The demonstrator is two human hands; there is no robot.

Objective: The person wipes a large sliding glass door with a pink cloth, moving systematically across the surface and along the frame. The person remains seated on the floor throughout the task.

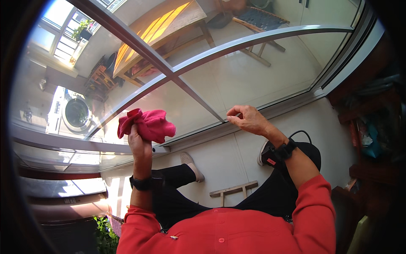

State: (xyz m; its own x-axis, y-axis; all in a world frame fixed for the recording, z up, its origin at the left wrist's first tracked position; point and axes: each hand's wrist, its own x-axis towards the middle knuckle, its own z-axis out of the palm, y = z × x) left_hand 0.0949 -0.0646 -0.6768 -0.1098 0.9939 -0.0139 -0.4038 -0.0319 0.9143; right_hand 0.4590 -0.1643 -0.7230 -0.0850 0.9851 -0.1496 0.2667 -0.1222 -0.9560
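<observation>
My left hand [139,143] grips a crumpled pink cloth [153,125] and holds it up before the lower left glass pane of a metal-framed glass door [173,74]. Bent fingers and thumb show on my right hand [247,119], which is near the bottom rail of the frame, to the right of the upright bar. Nothing shows between its fingers, and I cannot tell if it touches the glass. Each wrist wears a black strap with a device.
Behind the glass are a wooden table [187,19], a folding stool [263,19] and a front-loading washing machine [76,112]. A wooden stool part [234,189] shows between my legs. Dark red shelving [374,171] stands at right; a green plant [104,235] is at lower left.
</observation>
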